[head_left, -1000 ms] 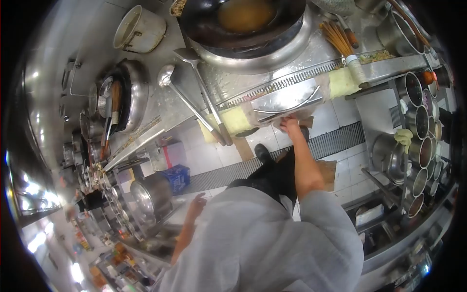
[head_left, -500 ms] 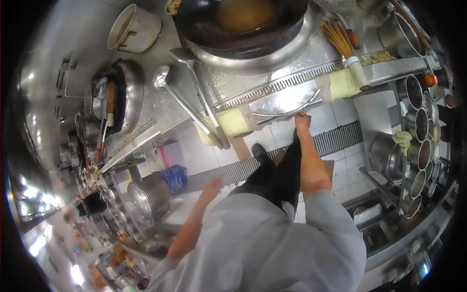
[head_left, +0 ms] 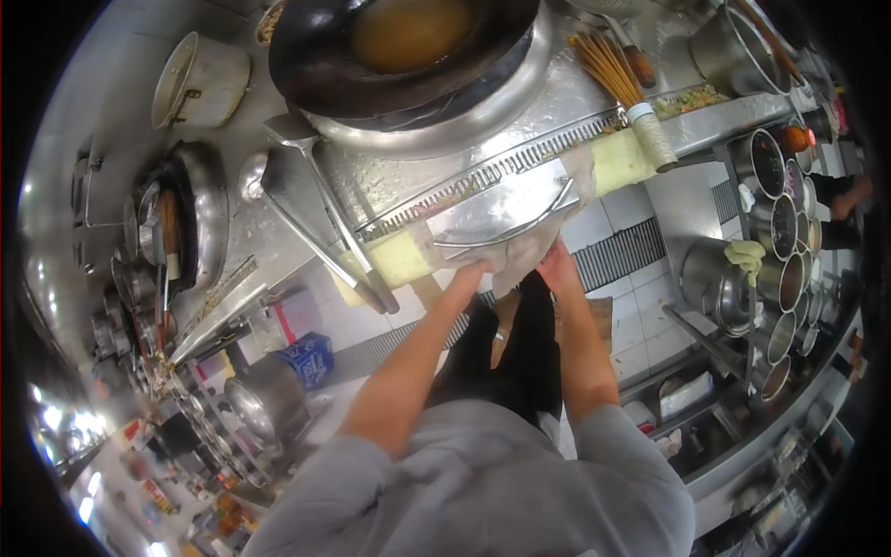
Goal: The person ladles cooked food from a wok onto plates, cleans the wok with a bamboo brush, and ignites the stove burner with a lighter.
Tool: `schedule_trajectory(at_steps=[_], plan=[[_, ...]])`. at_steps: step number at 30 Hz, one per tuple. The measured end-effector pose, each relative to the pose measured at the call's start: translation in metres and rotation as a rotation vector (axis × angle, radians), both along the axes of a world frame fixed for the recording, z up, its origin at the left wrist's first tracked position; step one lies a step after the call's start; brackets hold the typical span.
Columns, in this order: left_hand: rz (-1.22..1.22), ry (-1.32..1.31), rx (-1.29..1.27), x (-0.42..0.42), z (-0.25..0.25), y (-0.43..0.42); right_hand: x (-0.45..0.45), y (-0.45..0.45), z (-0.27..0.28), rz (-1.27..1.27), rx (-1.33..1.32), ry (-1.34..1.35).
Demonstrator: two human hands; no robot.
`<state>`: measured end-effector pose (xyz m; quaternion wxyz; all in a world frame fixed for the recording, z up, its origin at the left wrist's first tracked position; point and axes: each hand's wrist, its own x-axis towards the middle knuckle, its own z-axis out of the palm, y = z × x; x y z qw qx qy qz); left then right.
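A grey-brown cloth (head_left: 525, 258) hangs at the front edge of the stove, under a metal plate with a curved handle (head_left: 506, 209). My left hand (head_left: 471, 276) is closed at the cloth's left side, just below the handle. At its right side my right hand (head_left: 556, 268) is closed on the cloth too; its fingertips are partly hidden. To the left, a ladle (head_left: 302, 234) and a wok spatula (head_left: 336, 206) rest across a yellow cloth pad (head_left: 399, 258) with their handle ends over the edge. Behind stands a large dark wok (head_left: 316, 70) with brownish liquid inside.
A bamboo brush (head_left: 617, 79) lies across the front ledge at right, by a metal pot (head_left: 738, 51). A white pot (head_left: 204, 88) and a second wok (head_left: 209, 218) are at left. Several round containers (head_left: 781, 223) line the right counter. A blue box (head_left: 309, 357) sits lower left.
My left hand has come up and right from beside my body to the cloth. The cloth now hangs lower between both hands. My view has shifted, so the stove appears further left.
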<state>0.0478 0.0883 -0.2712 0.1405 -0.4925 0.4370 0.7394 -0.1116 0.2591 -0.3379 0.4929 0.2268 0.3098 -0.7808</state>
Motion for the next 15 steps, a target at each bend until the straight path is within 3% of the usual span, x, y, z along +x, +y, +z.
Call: schedule_trajectory(at_steps=[2,3,5,8,10,12,15], plan=[[0.117,0.178,0.295,0.014,-0.003,0.006,0.006,-0.022,-0.048,0.009,0.106,0.144],[0.117,0.169,0.289,0.018,0.016,0.012,0.01,-0.034,-0.073,0.02,0.23,0.287],[0.274,0.217,0.544,0.014,0.08,0.023,0.017,-0.051,-0.076,0.097,0.388,0.433],[0.318,0.192,0.571,0.021,0.12,0.021,0.022,-0.063,-0.054,0.101,0.693,0.518],[0.245,0.224,0.524,0.029,0.121,0.016,0.021,-0.061,-0.036,0.058,1.148,0.516],[0.054,0.091,0.319,0.03,0.124,0.011,0.027,-0.046,-0.028,0.067,1.448,0.524],[0.003,0.113,0.303,0.038,0.097,0.009,0.055,-0.017,-0.054,0.232,1.553,0.806]])
